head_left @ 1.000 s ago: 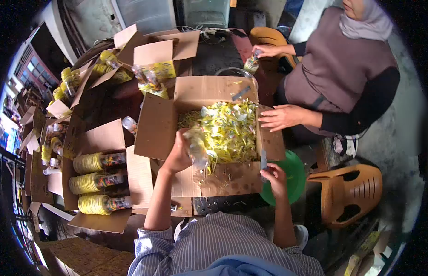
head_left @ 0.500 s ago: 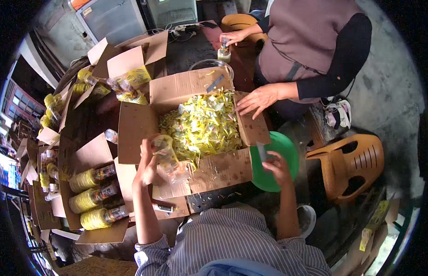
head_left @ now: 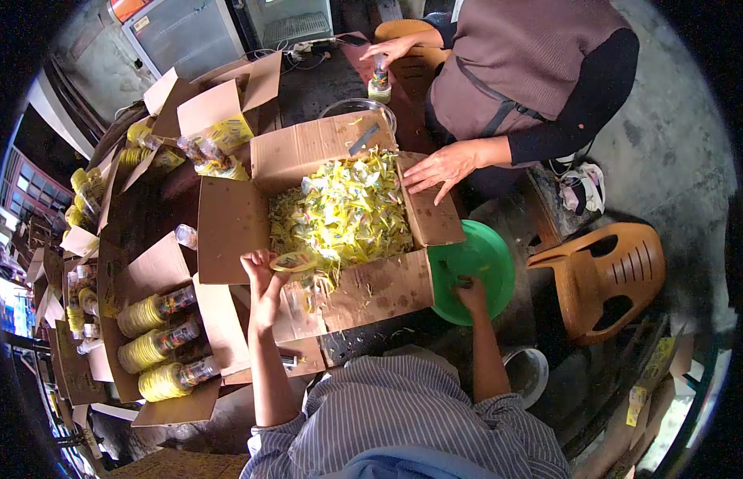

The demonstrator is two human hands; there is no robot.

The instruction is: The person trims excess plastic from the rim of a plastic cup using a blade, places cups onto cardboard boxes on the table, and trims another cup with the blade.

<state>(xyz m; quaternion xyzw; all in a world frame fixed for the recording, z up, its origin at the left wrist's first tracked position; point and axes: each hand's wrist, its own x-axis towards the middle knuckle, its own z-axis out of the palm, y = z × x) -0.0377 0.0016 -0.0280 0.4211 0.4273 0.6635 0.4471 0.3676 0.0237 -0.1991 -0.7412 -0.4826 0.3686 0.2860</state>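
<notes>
My left hand pinches the rim of a clear plastic cup with a yellowish edge, over the near left corner of an open cardboard box. Yellow and white scraps fill that box. My right hand reaches down into a green basin at the box's right; its fingers are dark and partly hidden, so what they hold does not show.
A co-worker's hand rests on the box's right flap; the other holds a small bottle. Boxes with stacked yellow-rimmed cups stand left. An orange chair is at right, a clear tub below.
My right hand has moved down into the green basin, and the flat grey tool it held no longer shows. The cup in my left hand has shifted. The whole view has swung right and down.
</notes>
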